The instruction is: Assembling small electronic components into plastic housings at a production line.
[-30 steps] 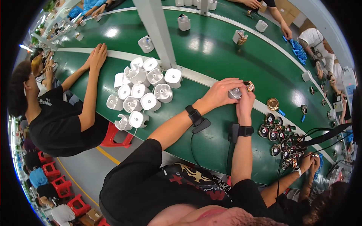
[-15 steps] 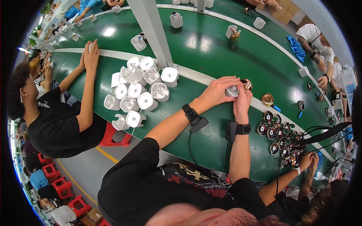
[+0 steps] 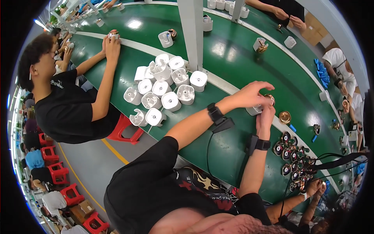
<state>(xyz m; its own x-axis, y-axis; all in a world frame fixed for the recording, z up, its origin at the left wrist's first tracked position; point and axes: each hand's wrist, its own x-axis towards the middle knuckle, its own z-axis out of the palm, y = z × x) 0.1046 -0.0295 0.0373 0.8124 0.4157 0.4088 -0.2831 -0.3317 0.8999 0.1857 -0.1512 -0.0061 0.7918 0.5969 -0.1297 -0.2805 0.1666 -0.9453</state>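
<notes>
Over the green desk [image 3: 233, 148], both forearms stretch from the near side toward the far rail. The left hand [image 3: 253, 95] is arched with its fingers spread apart, while the right hand [image 3: 267, 113] stands upright, its fingers gripping a white housing [image 3: 254, 110]. This housing, partly covered, is between the hands; a shiny gold part [image 3: 270, 98] shows at its right. Bare surface lies leftward, until the group of white housings [image 3: 160, 87].

One held white housing [image 3: 253, 110], about fourteen clustered white housings [image 3: 161, 89], over ten dark round parts [image 3: 286, 155]
</notes>
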